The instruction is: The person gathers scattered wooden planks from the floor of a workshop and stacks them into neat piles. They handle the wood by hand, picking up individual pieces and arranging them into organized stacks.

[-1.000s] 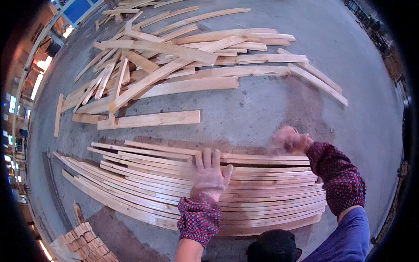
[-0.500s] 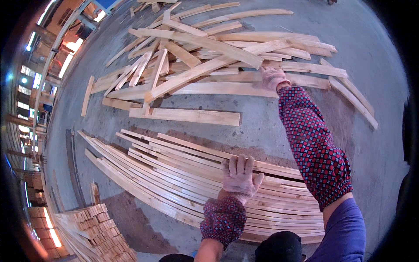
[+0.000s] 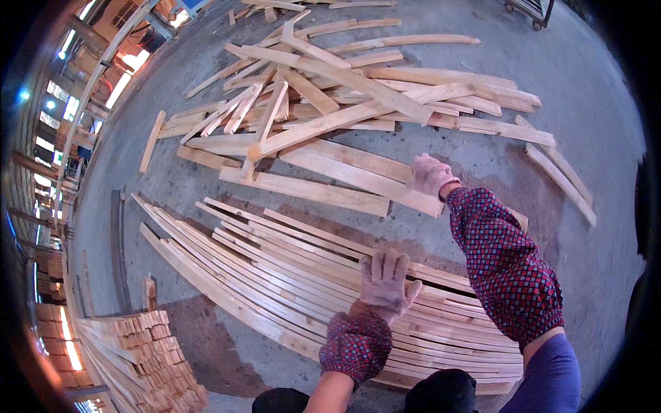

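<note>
My left hand [image 3: 387, 286], in a pale glove, lies with fingers spread on a row of long narrow wooden strips [image 3: 289, 275] laid side by side on the floor. My right hand [image 3: 432, 173], gloved too, is closed on a wooden plank [image 3: 365, 157] at the near side of a loose pile. That plank slants toward me, and its right end shows past my patterned sleeve. A second wide plank [image 3: 365, 180] lies slanted against its near side. Where my right fingers wrap under the wood is hidden.
Crossed planks [image 3: 330, 124] form a jumbled heap beyond the row. A neat stack of strips [image 3: 148, 358] stands at the lower left. Two loose strips [image 3: 561, 175] lie at the right on the concrete floor [image 3: 592, 124]. A wheeled metal frame [image 3: 533, 10] is at the far right.
My right hand has come nearer to me, swinging the right ends of two planks out from the heap. My left hand stays on the strips. The whole view has shifted slightly.
</note>
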Demonstrator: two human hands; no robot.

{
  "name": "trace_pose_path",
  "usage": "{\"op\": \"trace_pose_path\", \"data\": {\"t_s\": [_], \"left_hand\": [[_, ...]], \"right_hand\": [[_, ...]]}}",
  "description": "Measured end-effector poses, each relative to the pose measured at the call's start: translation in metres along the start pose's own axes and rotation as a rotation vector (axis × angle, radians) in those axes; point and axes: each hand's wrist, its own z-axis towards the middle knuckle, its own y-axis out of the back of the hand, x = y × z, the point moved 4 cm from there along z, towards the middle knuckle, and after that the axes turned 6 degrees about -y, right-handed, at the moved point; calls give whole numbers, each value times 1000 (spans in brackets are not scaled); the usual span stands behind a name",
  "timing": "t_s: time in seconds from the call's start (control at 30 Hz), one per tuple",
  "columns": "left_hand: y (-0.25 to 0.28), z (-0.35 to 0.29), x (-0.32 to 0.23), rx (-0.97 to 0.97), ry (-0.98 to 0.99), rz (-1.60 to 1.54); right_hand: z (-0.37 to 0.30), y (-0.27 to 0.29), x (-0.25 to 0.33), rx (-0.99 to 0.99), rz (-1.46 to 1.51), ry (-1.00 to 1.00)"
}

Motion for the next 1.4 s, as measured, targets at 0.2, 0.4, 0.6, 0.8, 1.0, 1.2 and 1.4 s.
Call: {"op": "trace_pose_path", "data": {"t_s": [0.2,0.4,0.6,0.8,1.0,1.2,1.4], "left_hand": [[0,-7,6,5,1,-5],[-4,-15,11,22,51,51],[6,-3,4,-25,10,32],[3,-10,10,29,46,21],[-8,-9,2,-28,33,63],[-11,-13,4,31,56,89],[-7,-8,0,-33,44,66]], "right_hand": [[-17,4,12,148,33,-7],[-52,-15,49,274,34,-14],[-51,-1,16,-194,-8,173],[-72,102,-34,-246,-326,92],[-187,67,-122,-92,-172,57],[-238,36,-89,287,-11,38],[-210,-4,-34,274,48,205]]}}
